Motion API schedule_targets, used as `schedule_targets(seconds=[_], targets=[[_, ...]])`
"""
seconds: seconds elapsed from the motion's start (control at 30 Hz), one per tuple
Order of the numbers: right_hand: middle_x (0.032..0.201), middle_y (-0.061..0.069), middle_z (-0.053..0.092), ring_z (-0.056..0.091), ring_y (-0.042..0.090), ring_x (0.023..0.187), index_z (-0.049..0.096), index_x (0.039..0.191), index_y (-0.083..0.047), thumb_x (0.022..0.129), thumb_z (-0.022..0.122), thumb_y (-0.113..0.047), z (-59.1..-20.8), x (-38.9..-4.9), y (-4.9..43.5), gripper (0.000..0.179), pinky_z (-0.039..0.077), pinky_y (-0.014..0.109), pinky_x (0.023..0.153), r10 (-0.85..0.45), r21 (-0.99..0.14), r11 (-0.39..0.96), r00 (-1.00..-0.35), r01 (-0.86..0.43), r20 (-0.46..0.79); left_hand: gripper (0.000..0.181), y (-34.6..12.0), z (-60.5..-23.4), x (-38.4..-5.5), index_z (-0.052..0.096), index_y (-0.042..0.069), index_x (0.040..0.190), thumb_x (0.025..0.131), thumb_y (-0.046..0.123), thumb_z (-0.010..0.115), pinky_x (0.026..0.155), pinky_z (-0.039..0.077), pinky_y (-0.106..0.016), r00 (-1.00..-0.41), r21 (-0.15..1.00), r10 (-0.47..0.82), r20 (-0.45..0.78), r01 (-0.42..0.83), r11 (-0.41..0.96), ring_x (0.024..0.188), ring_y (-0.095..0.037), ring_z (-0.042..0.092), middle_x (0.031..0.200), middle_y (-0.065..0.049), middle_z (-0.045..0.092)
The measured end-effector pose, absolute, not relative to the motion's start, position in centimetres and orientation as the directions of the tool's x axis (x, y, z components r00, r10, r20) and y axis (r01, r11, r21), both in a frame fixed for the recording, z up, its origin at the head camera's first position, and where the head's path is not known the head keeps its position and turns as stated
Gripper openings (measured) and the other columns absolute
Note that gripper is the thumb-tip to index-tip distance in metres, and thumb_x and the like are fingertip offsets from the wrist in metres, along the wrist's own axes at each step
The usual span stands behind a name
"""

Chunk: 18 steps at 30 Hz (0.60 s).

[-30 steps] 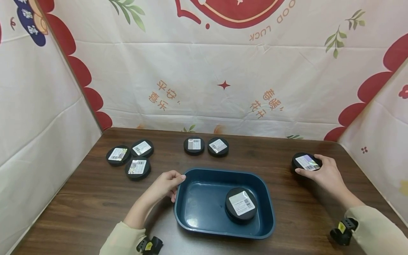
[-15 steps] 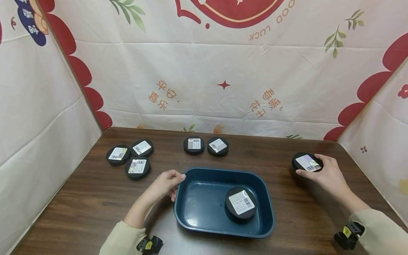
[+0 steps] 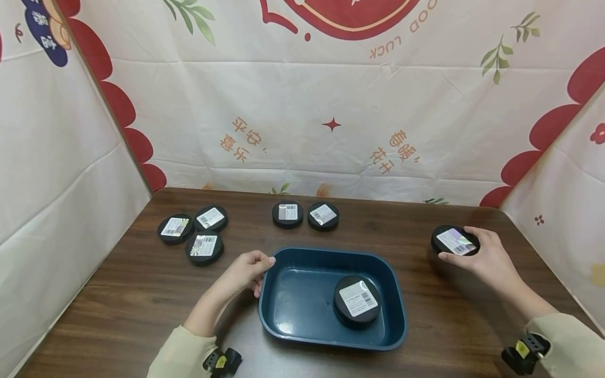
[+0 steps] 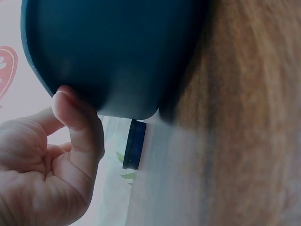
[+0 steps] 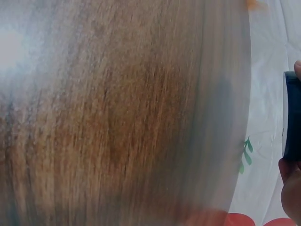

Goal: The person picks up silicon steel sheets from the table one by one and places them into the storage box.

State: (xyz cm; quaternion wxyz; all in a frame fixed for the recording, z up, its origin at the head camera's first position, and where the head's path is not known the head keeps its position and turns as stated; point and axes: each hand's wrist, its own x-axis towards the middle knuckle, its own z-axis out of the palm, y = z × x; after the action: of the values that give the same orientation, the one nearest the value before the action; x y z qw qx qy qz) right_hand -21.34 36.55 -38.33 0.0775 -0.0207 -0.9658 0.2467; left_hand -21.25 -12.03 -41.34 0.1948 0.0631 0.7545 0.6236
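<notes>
In the head view my left hand (image 3: 244, 273) pinches the left rim of a dark blue plastic tray (image 3: 302, 341), its thumb on the rim and its fingers curled at the outside wall. Inside the tray, right of its middle, lies a flat round black container (image 3: 344, 316) with a white barcode label on top. At the far right of the table, my right hand (image 3: 487, 260) grips another such container (image 3: 455, 241) between thumb and fingers, label upward. The right wrist view catches that container (image 5: 292, 117) only at its edge, held from both sides.
Three similar labelled black containers (image 3: 203, 247) sit in a cluster at the left back of the brown wooden table (image 3: 142, 294). Two more (image 3: 305, 216) stand side by side behind the tray. A white printed cloth (image 3: 302, 94) hangs along the table's back and sides.
My right forearm has shifted slightly to the right, while the right hand keeps its grip on the round black container in nearly the same place. My left hand and the tray stay put.
</notes>
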Motion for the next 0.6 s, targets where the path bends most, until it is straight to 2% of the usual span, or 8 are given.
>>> schedule_targets(seconds=[0.6], targets=[[0.130, 0.035, 0.029, 0.033, 0.048, 0.112, 0.034, 0.135, 0.008, 0.072, 0.078, -0.041, -37.3, -20.7, 35.4, 0.090, 0.031, 0.060, 0.080, 0.028, -0.478, 0.875, -0.976, -0.082, 0.217, 0.027, -12.1, -41.4, -21.4, 0.051, -0.006, 0.096, 0.096, 0.020, 0.053, 0.042, 0.044, -0.021, -0.914, 0.963, 0.340, -0.222, -0.151, 0.222, 0.043, -0.011, 0.048, 0.060, -0.004, 0.050]])
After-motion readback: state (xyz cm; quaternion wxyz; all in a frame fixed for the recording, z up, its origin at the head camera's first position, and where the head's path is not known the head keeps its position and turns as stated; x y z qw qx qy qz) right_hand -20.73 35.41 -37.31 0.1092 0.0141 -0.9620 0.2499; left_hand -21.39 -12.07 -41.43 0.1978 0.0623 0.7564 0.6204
